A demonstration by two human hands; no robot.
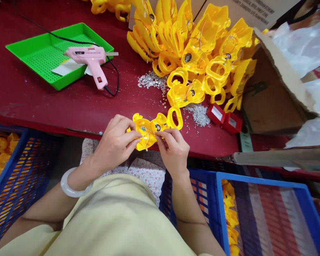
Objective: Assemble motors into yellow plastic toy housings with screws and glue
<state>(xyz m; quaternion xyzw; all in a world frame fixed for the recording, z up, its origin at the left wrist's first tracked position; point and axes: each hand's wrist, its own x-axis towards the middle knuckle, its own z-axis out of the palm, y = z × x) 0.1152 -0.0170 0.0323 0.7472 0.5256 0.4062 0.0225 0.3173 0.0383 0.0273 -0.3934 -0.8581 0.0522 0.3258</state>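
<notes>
At the table's front edge is a yellow plastic shell point(146, 142) with its hollow side up. Inside it show thin wires point(149, 131), a small green part and a round dark speaker-like disc point(158, 127). My left hand point(118, 140) is closed at the shell's left edge, thumb and fingers together on it. My right hand point(174, 147) pinches the thin wires at the shell's right side; its fingertips partly cover them. A yellow ring-shaped handle point(179, 125) sticks out beyond the shell, just above my right hand.
Many yellow shells point(186, 39) are piled at the back. Two heaps of small metal pieces, likely screws point(200, 114), lie near red boxes point(231, 122). A pink glue gun point(92, 58) rests on a green tray point(53, 83). Blue crates point(220, 202) flank my lap; a cardboard box point(272, 92) stands right.
</notes>
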